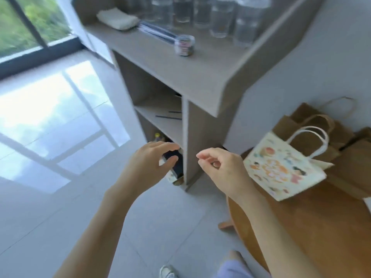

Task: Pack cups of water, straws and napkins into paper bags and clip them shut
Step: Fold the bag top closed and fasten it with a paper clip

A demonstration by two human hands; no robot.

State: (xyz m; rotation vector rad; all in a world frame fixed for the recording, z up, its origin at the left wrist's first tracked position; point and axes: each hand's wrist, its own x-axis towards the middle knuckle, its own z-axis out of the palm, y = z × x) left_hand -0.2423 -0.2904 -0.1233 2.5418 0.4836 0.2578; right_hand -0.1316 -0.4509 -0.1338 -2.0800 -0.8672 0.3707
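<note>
Several clear cups of water [220, 19] stand at the back of the grey counter [180, 65]. Beside them lie a folded white napkin stack [118, 20], a bundle of wrapped straws [156, 32] and a small clear jar of clips [184, 45]. A white printed paper bag [281, 167] leans on the round wooden table [321, 227], with several brown paper bags [313, 133] behind it. My left hand [150, 165] hovers in front of the lower shelf with fingers relaxed and holds nothing. My right hand [220, 167] hangs just left of the printed bag, fingers loosely curled, empty.
The counter has open shelves below [160, 117] with two dark straws lying on one and boxes at the bottom. A tiled floor [60, 197] spreads to the left toward a big window [30, 27]. My shoe [167, 271] shows at the bottom edge.
</note>
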